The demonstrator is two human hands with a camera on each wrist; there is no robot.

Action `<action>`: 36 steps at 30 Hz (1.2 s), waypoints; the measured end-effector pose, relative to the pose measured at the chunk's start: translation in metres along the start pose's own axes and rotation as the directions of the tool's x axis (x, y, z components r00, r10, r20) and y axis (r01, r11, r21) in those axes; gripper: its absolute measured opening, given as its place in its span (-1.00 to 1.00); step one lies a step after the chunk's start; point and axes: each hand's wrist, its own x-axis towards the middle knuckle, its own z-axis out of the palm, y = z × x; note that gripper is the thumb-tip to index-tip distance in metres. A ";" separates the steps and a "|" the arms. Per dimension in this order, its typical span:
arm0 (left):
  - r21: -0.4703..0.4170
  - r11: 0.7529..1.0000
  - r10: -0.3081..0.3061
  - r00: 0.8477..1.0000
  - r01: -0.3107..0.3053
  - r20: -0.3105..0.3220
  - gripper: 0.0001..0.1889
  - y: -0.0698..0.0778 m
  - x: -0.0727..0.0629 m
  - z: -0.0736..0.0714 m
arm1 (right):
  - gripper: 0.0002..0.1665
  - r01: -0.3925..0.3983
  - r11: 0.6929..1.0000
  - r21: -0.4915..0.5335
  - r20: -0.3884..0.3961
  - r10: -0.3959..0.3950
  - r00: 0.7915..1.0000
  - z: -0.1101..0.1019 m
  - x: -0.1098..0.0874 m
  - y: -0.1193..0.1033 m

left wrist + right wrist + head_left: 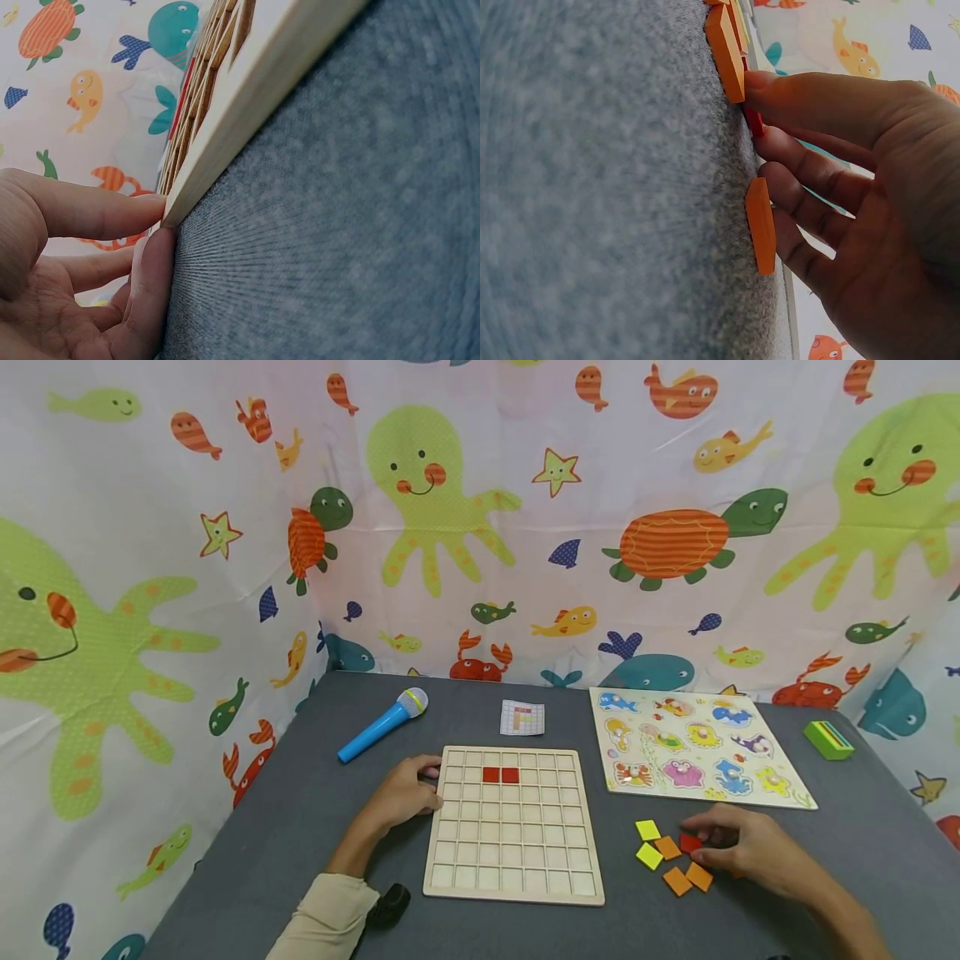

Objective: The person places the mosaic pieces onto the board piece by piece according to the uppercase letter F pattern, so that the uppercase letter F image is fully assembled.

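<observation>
A pale wooden grid board (513, 835) lies on the dark table, with two red square tiles (500, 775) side by side in its upper part. My left hand (401, 793) holds the board's left edge; in the left wrist view, thumb and finger meet the wooden rim (225, 131). To the right of the board, my right hand (750, 847) pinches a red tile (689, 842) between thumb and fingertips at table level. The right wrist view shows that red tile (754, 120) partly hidden behind an orange tile (726, 56). Another orange tile (761, 225) stands near the lower fingers.
Yellow tiles (648, 843) and orange tiles (677, 882) lie loose left of the right hand. Behind are a small printed grid card (522, 717), a blue toy microphone (382, 724), a sea-animal puzzle board (697, 743) and a green block (828, 740). A patterned curtain encloses the table.
</observation>
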 end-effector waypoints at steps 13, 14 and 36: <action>0.003 1.000 -0.003 1.000 0.003 0.001 -0.25 -0.001 -0.002 -0.001 | -0.55 0.009 0.998 -0.067 -0.058 -0.013 0.998 0.001 0.003 -0.003; 0.002 1.000 -0.005 1.000 0.005 0.001 -0.25 -0.001 -0.002 -0.001 | -0.56 0.013 0.997 -0.071 -0.066 -0.018 0.998 0.002 0.003 -0.003; -0.012 1.000 0.022 1.000 -0.022 0.014 -0.26 0.001 -0.002 -0.003 | -0.63 0.122 0.991 -0.051 -0.077 -0.126 0.989 0.016 0.017 -0.027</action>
